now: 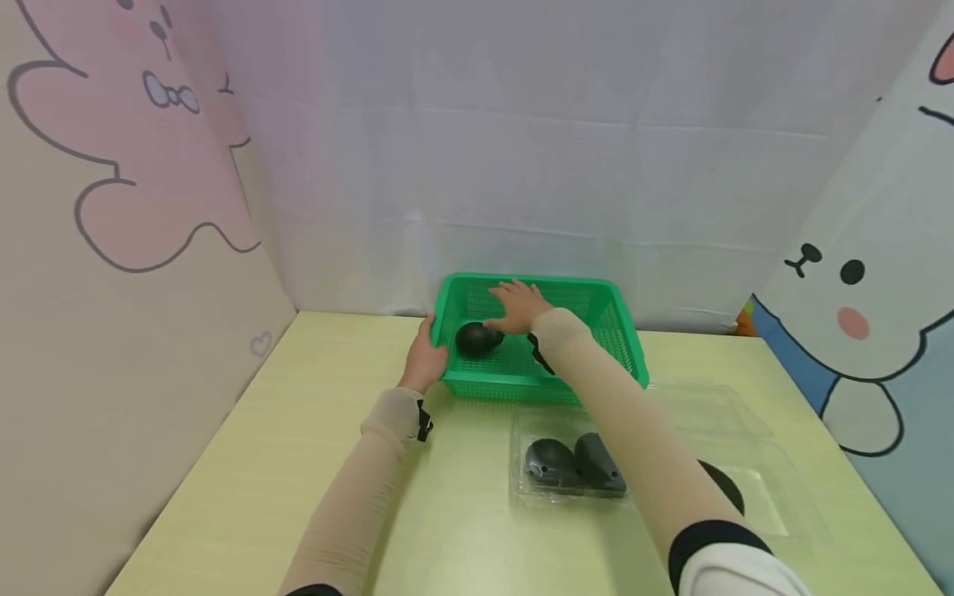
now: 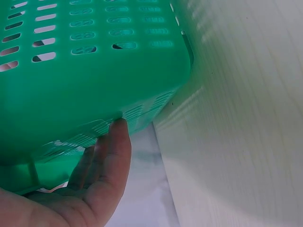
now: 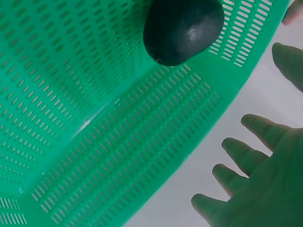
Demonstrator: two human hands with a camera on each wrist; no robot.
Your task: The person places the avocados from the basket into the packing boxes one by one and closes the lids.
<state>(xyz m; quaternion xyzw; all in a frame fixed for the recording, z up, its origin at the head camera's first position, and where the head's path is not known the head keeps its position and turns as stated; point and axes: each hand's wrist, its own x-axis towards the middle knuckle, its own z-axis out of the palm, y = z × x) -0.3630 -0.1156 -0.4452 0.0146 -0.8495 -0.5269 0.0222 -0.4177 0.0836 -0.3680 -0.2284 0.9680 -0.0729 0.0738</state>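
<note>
A green plastic basket (image 1: 514,385) with slotted walls stands at the back of the table. My left hand (image 1: 426,360) grips its left end at the near corner; in the left wrist view the fingers (image 2: 120,146) lie along the outer wall. Inside, near that end, lies a dark, shiny avocado-like fruit (image 1: 477,339), seen close up as a smooth blackish oval fruit (image 3: 184,30) in the right wrist view. My right hand (image 1: 519,306) is over the basket, just right of the fruit, its fingers spread and nothing in them.
In front of the basket, a clear plastic clamshell (image 1: 522,484) holds two dark rounded pieces (image 1: 551,459). Its transparent lid (image 1: 782,488) spreads to the right. Another dark round piece (image 1: 721,484) shows partly behind my right forearm. A white curtain (image 1: 522,190) hangs behind the table.
</note>
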